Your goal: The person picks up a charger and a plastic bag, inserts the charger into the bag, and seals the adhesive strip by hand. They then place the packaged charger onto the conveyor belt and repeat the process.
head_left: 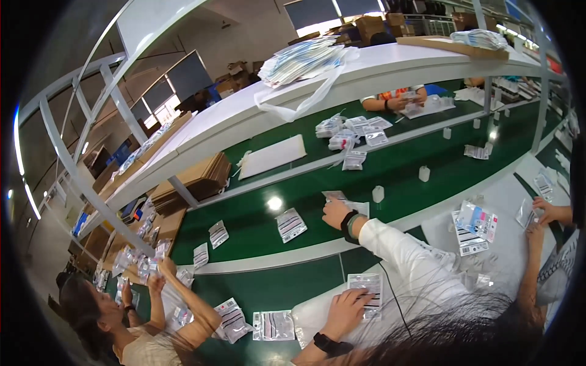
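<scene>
My left hand [347, 313], with a dark watch on its wrist, lies over a clear plastic packet [367, 283] with a printed white card. Its fingers stretch across the packet's face. My right arm, in a white sleeve, reaches forward over the green conveyor belt [256, 213]. At its end my right hand [337, 213], a black band on the wrist, is closed at a flat plastic packet [336, 196]; the fingertips are partly hidden. Left of that hand another packet [292, 224] lies on the belt. Nearer me, two packets [273, 326] [232, 319] rest on the green table.
Small clear plastic containers [378, 194] stand on the belt. A white shelf [220, 110] spans above, bearing a stack of packets [305, 61]. Co-workers sit at left [85, 311], right [543, 244] and across [394, 100]. A dark cable [395, 296] runs beside my left hand's packet.
</scene>
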